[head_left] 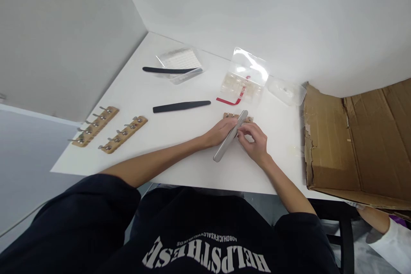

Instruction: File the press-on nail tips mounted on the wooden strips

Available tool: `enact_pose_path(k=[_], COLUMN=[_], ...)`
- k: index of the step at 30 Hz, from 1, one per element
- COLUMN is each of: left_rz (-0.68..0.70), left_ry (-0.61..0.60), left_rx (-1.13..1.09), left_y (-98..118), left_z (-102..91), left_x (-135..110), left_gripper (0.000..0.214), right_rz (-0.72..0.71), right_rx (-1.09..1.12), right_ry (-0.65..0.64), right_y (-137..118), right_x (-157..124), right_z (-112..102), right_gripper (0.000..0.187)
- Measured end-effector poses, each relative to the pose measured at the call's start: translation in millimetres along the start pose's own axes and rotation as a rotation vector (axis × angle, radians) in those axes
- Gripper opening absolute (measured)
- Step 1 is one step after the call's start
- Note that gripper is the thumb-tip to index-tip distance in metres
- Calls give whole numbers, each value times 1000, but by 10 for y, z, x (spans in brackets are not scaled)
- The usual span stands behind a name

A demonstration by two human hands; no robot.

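Left grip (222,132) sits close beside the curled right grip (255,140).

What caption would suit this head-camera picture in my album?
Left hand and right hand meet at a grey nail file over a white table, cardboard box alongside.

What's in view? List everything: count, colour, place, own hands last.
grey file: 1, grey, front centre
clear packet: 1, transparent, back left
black files: 2, black, mid-table and across clear packet
wooden strips: 3, tan, two left, one behind grey file
clear box: 1, transparent, back centre, lid open
red strip: 1, red, at clear box
clear tray: 1, transparent, back right
cardboard box: 1, brown, right
table: 1, white, centre
walls: 2, pale, left and back
chair: 1, black, bottom right
another person's arm: 1, white-sleeved, bottom right
shirt: 1, dark, bottom centre
left hand: 1, bare, behind grey file
right hand: 1, bare, beside it
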State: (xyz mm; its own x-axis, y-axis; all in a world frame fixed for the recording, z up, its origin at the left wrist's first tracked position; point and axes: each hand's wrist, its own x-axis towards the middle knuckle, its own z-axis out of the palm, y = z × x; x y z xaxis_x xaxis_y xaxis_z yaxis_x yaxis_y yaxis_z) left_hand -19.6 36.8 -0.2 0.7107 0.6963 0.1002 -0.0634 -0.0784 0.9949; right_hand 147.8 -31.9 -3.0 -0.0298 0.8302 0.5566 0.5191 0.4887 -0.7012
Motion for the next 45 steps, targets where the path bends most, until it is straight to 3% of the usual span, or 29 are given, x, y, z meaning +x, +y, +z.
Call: enact_pose_path(k=[8,45], left_rz=[-11,-15], left_ry=[2,-6], left_rx=[4,30], left_y=[12,33], left_z=[-7,-11], left_x=[-7,-16], left_gripper=[42,46], right_rz=[-13,335], right_rx=[40,314], right_ry=[17,41], right_y=[-15,-57], right_x=[18,11], right_z=[-1,14], right_gripper=[8,15])
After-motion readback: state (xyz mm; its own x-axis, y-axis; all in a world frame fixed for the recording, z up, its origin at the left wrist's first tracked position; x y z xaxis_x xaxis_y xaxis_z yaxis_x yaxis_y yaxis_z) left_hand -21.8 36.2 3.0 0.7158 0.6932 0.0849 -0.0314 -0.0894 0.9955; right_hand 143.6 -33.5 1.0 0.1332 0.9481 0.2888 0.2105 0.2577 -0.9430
